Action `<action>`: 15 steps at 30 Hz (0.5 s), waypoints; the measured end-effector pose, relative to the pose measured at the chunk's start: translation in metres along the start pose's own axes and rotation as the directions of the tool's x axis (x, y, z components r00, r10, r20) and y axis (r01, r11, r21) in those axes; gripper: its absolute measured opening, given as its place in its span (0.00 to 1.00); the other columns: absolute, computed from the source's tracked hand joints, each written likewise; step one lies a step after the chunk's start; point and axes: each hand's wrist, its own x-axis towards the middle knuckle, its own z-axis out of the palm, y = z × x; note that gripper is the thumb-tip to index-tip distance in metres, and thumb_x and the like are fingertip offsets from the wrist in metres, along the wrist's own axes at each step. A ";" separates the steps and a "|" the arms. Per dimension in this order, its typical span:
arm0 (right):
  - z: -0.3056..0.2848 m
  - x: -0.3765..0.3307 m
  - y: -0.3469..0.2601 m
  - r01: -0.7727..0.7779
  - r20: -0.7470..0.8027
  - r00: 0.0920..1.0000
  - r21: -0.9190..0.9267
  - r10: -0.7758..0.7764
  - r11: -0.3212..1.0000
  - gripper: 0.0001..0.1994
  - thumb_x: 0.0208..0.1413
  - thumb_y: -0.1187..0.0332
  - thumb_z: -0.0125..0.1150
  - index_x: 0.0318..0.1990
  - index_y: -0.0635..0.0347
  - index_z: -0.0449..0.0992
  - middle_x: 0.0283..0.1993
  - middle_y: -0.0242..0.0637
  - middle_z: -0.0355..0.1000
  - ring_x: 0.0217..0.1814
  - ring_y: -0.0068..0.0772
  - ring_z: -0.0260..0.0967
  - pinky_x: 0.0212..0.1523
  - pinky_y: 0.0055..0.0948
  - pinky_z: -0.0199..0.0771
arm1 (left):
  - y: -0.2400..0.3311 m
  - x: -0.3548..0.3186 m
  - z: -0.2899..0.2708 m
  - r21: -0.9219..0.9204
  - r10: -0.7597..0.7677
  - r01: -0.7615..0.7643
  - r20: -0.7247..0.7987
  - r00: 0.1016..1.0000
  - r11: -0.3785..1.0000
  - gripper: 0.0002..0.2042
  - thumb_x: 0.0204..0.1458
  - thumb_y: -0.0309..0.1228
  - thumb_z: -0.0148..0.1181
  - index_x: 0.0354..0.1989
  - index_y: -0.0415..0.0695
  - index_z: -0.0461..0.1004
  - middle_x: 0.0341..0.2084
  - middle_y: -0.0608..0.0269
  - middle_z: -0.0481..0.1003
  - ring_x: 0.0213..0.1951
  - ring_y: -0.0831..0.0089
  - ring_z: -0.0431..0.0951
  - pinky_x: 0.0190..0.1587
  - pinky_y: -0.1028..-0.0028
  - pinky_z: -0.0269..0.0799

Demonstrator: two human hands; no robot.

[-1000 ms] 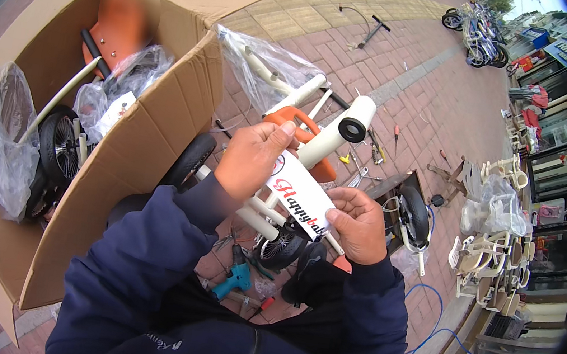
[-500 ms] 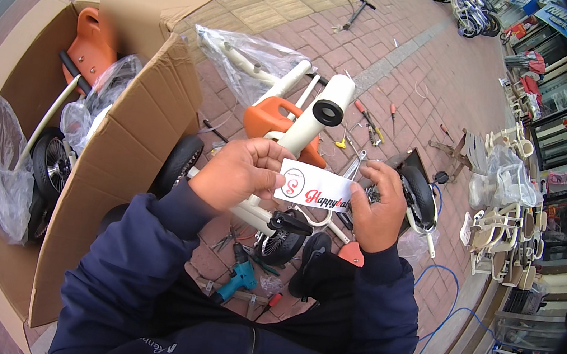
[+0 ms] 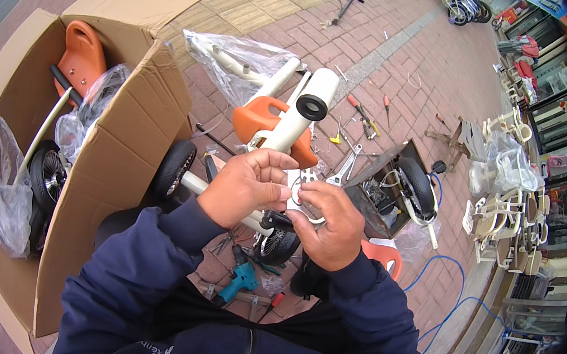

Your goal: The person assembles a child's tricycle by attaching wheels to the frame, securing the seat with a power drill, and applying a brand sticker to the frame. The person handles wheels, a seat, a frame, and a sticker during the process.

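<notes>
Outdoors, on brick paving (image 3: 451, 70), both hands (image 3: 246, 185) (image 3: 331, 223) keep a clenched grip on the white frame tube (image 3: 291, 124).

Cardboard box (image 3: 120, 154) w/ orange seat (image 3: 81, 58), teal drill (image 3: 238, 283), blue hose (image 3: 450, 305).

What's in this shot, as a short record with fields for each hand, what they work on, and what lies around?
left hand: grips the cream tube frame
right hand: fingers pinch a small part at the frame; too small to tell what
frame: cream tube with a black-ringed end, tilted up, over an orange seat
left side: open cardboard box holding wheels in plastic bags
ground: brick paving with loose hand tools, a teal drill near the person
</notes>
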 end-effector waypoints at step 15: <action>0.004 -0.001 -0.003 -0.092 0.008 0.996 0.030 0.091 0.995 0.13 0.46 0.76 0.71 0.40 0.63 0.77 0.42 0.44 0.78 0.40 0.45 0.79 0.39 0.35 0.79 | -0.012 0.001 0.002 0.103 0.087 -0.081 -0.061 0.994 0.991 0.20 0.53 0.14 0.60 0.55 0.35 0.67 0.35 0.62 0.78 0.35 0.78 0.80 0.39 0.78 0.80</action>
